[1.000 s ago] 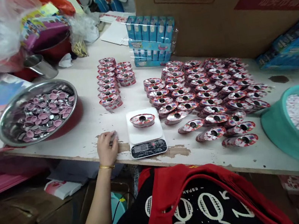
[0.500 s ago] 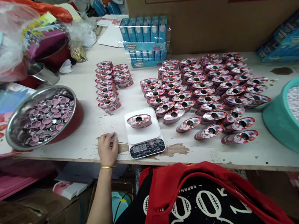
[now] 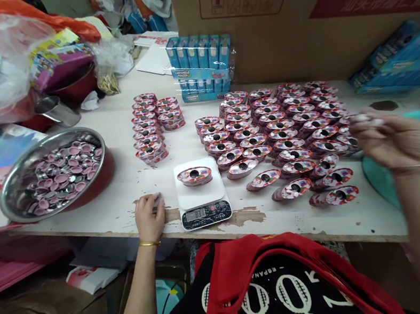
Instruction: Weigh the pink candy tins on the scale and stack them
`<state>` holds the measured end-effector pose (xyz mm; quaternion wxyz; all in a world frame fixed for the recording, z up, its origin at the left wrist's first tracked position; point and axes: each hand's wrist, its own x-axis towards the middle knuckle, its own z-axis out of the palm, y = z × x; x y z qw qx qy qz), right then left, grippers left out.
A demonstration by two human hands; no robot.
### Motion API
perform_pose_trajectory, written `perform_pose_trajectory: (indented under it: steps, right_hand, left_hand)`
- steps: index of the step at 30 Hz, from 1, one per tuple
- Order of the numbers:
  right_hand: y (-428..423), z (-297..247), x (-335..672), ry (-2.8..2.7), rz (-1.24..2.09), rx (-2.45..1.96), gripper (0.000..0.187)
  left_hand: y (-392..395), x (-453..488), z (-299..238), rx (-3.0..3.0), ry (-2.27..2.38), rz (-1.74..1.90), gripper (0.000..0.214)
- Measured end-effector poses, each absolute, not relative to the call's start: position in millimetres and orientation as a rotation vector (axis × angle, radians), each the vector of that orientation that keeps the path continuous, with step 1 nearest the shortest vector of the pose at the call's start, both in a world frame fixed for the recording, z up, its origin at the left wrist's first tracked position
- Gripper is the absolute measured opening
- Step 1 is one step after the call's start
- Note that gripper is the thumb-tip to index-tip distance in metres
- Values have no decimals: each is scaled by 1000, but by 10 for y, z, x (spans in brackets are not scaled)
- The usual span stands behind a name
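My right hand (image 3: 398, 140) pinches small white pieces (image 3: 368, 121) near the teal tub (image 3: 379, 184). My left hand (image 3: 150, 220) rests curled on the tabletop (image 3: 298, 222); whether it grips anything, I can't tell. A printed container (image 3: 195, 180) stands on the scale (image 3: 201, 197).

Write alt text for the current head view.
A person's right hand holds small whitish pieces near a teal tub, while the left hand rests on the table beside a white scale bearing one oval container with a hole on top. Similar containers stand in rows to the right and behind; a bowl of pink and silver discs sits at left.
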<state>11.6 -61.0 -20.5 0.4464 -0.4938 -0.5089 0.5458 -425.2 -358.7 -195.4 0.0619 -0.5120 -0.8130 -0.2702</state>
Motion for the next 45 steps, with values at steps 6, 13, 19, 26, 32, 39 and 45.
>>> perform_pose_trajectory:
  steps: [6, 13, 19, 26, 32, 39, 45]
  right_hand:
    - [-1160, -252, -1640, -1304, 2265, -851, 17]
    - [-1524, -597, -2453, -2352, 1676, -773, 11]
    - [-1624, -555, -2496, -2860, 960, -607, 23]
    - [-1640, -484, -2495, -2927, 884, -601, 22]
    - [-1460, -421, -2200, -2009, 1881, -775, 13]
    - [-1399, -595, -1671, -1386, 2261, -1006, 26]
    - [-1506, -668, -1605, -1457, 2214, -1043, 26]
  left_hand:
    - [-3602, -4235, -1941, -1541, -2478, -848, 26]
    - [-3613, -4229, -1949, -1525, -2479, -895, 25]
    - [-3616, -4225, -1952, -1524, -2500, -931, 25]
    - [-3614, -4213, -1934, -1513, -2524, -944, 26]
    - [-3615, -4190, -1909, -1503, -2511, -990, 26]
    - [-3604, -4201, -1918, -1495, -2525, -970, 25]
    - [-3593, -4130, -1829, -1454, -2519, -1076, 28]
